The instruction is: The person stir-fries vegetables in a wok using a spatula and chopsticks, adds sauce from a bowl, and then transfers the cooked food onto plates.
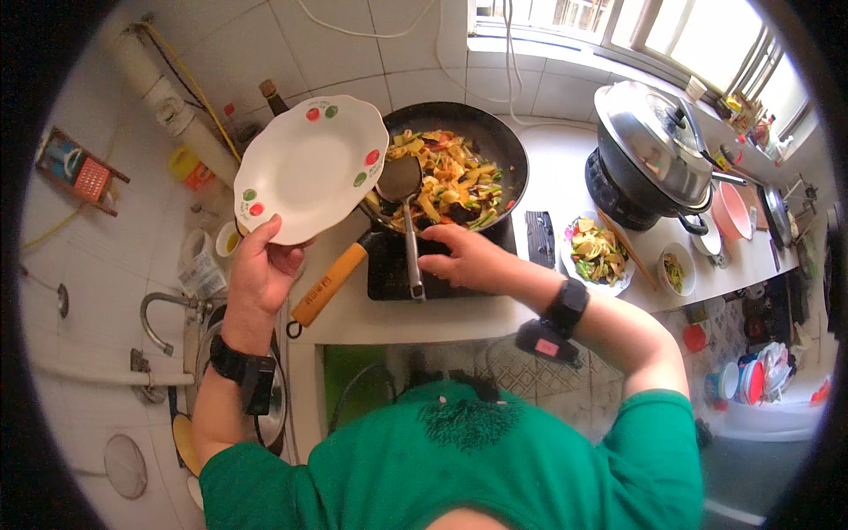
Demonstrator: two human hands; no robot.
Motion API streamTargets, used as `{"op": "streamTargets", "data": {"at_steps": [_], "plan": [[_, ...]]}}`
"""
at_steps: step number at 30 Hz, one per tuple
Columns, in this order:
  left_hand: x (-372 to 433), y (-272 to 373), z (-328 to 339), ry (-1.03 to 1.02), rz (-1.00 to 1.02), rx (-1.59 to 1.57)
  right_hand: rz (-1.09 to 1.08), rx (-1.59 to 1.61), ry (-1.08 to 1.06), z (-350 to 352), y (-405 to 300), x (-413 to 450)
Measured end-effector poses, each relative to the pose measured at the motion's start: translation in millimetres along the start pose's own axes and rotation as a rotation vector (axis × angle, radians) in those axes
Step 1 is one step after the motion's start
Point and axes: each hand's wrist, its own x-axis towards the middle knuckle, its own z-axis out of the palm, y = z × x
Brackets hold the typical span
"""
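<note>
My left hand (268, 271) grips the rim of a white scalloped plate (308, 169) with red and green fruit prints; the plate is bare and tilted beside the wok. A black wok (507, 146) holds stir-fried vegetables (457, 175) with dark pieces among them. A metal spatula (411, 245) rests with its blade in the wok and its handle over the near rim. At that handle is my right hand (464, 258), thumb and fingers apart around it; whether they touch it is unclear. The wok's wooden handle (329, 283) points to the lower left.
Right of the wok stand a plate of cooked vegetables (599, 255) with chopsticks (626, 248), a small bowl of food (676, 270), a lidded steel pot (652, 142) and a pink bowl (731, 209). At left are a faucet (159, 324) and a yellow-lidded jar (189, 169).
</note>
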Motion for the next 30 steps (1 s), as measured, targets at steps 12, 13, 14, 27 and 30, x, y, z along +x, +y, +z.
{"op": "streamTargets", "data": {"at_steps": [12, 13, 14, 27, 30], "plan": [[64.7, 12.7, -53.2, -0.108, -0.109, -0.009, 0.542, -0.187, -0.133, -23.4, -14.1, 40.9], [66.5, 12.1, -58.1, -0.101, -0.11, -0.017, 0.517, -0.34, -0.24, -41.7, -22.9, 44.2], [70.6, 9.9, -58.3, -0.106, -0.121, -0.021, 0.505, -0.51, -0.237, -56.4, -14.1, 44.6], [87.1, 0.7, -75.9, -0.161, -0.141, -0.008, 0.626, -1.366, -0.589, -182.1, -87.0, 59.3], [91.1, -0.9, -81.7, -0.147, -0.145, 0.027, 0.56, -1.48, -0.693, -178.0, -73.2, 74.0]]}}
